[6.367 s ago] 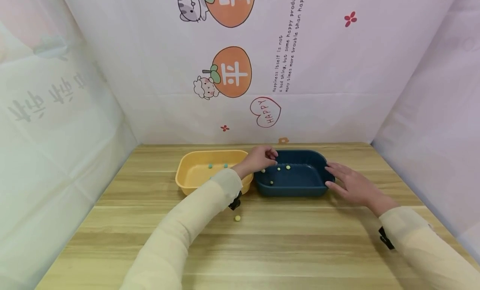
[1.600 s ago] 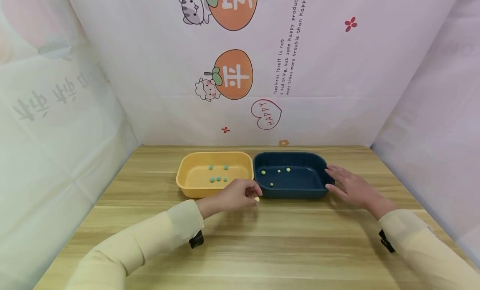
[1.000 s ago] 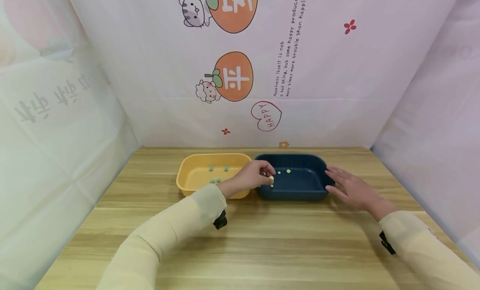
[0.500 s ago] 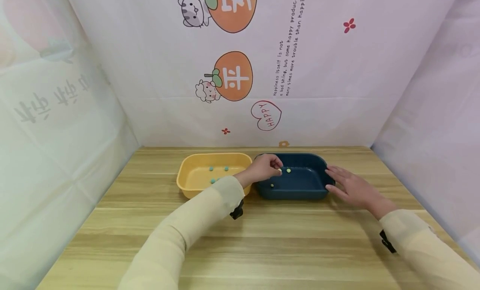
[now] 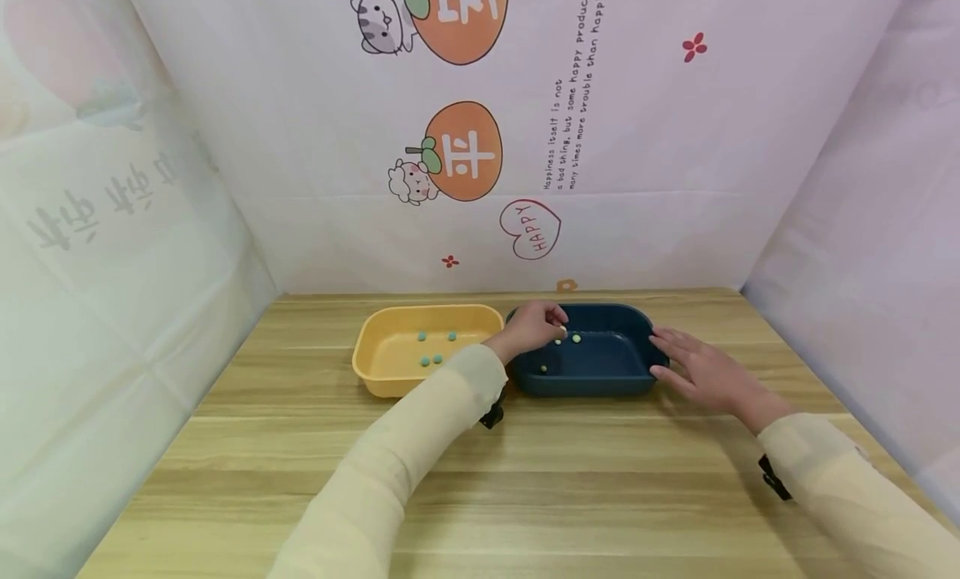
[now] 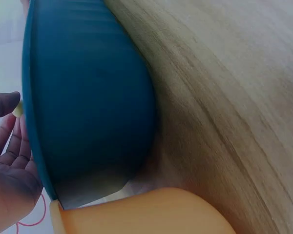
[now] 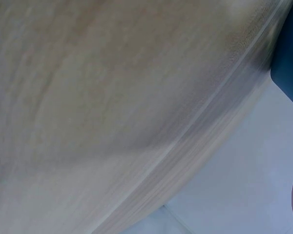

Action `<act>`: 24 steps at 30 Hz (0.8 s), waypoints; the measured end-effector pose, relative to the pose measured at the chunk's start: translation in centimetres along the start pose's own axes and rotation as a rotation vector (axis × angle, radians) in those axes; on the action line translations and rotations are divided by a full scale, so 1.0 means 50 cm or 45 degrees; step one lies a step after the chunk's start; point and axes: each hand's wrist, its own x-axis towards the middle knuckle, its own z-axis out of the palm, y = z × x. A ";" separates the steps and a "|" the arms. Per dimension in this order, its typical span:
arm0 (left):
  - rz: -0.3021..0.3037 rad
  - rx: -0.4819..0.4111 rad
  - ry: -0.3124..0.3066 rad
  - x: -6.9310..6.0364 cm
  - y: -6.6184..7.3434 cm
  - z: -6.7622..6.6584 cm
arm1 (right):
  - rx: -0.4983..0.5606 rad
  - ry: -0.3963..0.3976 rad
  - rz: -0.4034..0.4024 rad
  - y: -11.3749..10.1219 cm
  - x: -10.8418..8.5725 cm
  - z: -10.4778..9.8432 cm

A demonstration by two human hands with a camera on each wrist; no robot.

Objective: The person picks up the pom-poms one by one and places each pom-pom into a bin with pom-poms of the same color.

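My left hand (image 5: 531, 326) is over the left part of the dark blue basin (image 5: 592, 387). Thumb and fingers pinch a small pale yellow ball (image 6: 18, 109), seen best in the left wrist view. Several yellow-green balls lie on the basin's floor, among them one ball (image 5: 576, 339) right of the fingertips. At the basin's right end, my right hand (image 5: 708, 373) touches the rim with its fingers extended. To the left stands a yellow basin (image 5: 375, 385) holding several teal balls, one teal ball (image 5: 422, 336) near its middle. My left forearm covers part of that basin.
Both basins stand side by side on a wood-grain table (image 5: 525, 496), near its back edge. A printed white cloth (image 5: 637, 229) hangs behind, with further white cloth on both sides.
A yellow ball lay on the table in front earlier. My left hand then held one before the basins and carried it up and right over the blue basin. My right hand stays put.
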 end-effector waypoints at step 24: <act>0.083 0.023 -0.007 0.015 -0.015 0.012 | 0.017 -0.027 0.023 -0.001 0.000 -0.004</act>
